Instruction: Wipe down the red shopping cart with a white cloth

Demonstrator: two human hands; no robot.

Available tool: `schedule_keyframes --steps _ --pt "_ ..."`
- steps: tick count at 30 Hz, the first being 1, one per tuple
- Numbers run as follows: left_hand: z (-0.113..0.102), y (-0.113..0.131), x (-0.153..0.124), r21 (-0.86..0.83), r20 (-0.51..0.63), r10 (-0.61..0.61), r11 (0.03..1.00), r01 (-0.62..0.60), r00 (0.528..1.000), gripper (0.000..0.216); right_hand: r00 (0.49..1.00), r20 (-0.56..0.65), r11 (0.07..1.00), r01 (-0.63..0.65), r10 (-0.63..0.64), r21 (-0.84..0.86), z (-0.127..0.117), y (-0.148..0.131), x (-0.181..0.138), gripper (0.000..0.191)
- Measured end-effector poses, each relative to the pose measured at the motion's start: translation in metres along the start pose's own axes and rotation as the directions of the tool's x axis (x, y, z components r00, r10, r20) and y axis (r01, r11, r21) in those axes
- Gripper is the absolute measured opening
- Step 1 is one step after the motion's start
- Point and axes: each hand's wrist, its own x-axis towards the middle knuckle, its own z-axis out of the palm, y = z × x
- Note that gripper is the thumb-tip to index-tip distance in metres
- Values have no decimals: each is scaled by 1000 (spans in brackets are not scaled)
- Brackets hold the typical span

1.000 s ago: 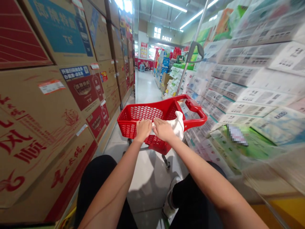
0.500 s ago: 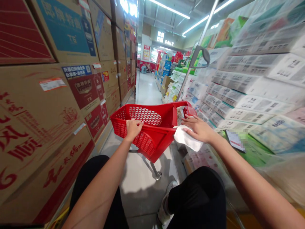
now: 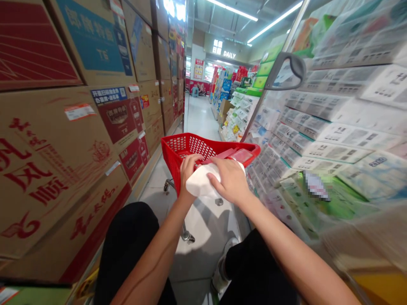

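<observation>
A red rolling shopping basket (image 3: 178, 163) with perforated walls stands on casters in front of my knees. My left hand (image 3: 190, 169) grips its near rim, the fingers curled over the edge. Just to the right, my right hand (image 3: 231, 180) presses a white cloth (image 3: 200, 181) onto the rim, thumb on the near side and fingers over the top. Whether the cloth is fabric or paper I cannot tell. From the basket's right end a pole rises at a slant to a grey loop handle (image 3: 288, 72). Part of the near wall is hidden behind my hands and the cloth.
Stacked cardboard cartons (image 3: 57, 148) wall the left side. On the right are piled white tissue packs (image 3: 333, 114) and a green pack (image 3: 337, 199) with a blurred-out object (image 3: 316, 185) on top. A tiled aisle (image 3: 200, 114) runs ahead between shelves.
The basket has turned, bringing its handle end nearer and to the right. My right hand and the cloth have moved left along the rim, close beside my left hand, which has shifted slightly right.
</observation>
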Motion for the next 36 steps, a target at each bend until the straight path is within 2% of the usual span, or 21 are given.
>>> schedule_keyframes --steps 2,4,7,9,11,13,15,17,19,21,24,28,30,33,36 --pt "-8 22 -12 -21 -40 -5 1000 4 999 21 997 -11 995 77 -76 64 1 4 5 55" --pt "-20 31 -14 -36 -8 -2 999 2 1000 23 990 -9 986 139 -139 95 -1 17 10 51" --pt "-35 28 -4 -8 99 23 1000 -22 995 37 981 51 979 184 -189 83 -4 44 18 46" --pt "-39 23 7 33 186 34 999 -41 982 56 978 93 982 183 -186 45 -6 60 26 46" --pt "-39 21 16 74 257 39 995 -60 966 69 978 108 984 178 -177 1 -7 74 34 46" --pt "-35 22 21 126 285 37 989 -76 958 70 980 103 984 173 -168 -32 -8 89 41 46" --pt "-29 24 22 180 285 49 978 -103 957 65 990 68 989 127 -122 -76 -10 106 46 48" --pt "-23 24 21 212 273 65 969 -126 960 61 999 -40 990 -10 4 -141 -13 125 49 50" --pt "-18 22 20 215 253 81 967 -138 964 58 982 -138 979 -145 125 -145 -14 142 50 52" --pt "-16 19 18 203 226 89 970 -137 970 53 986 -102 989 -137 130 -62 -13 153 51 52" --pt "-16 19 16 198 199 93 971 -133 976 43 1000 0 998 28 -28 64 -10 148 50 48" --pt "-22 36 16 291 246 75 945 -148 966 28 983 -88 981 171 -164 88 -8 111 47 43" --pt "-24 50 17 397 295 67 899 -186 953 21 975 -36 963 220 -217 158 -7 91 45 39" --pt "-23 64 18 489 343 70 838 -242 937 22 971 82 957 204 -224 207 -4 73 44 41" --pt "-19 65 16 472 311 88 850 -234 946 17 979 164 981 97 -124 168 -5 80 48 41"
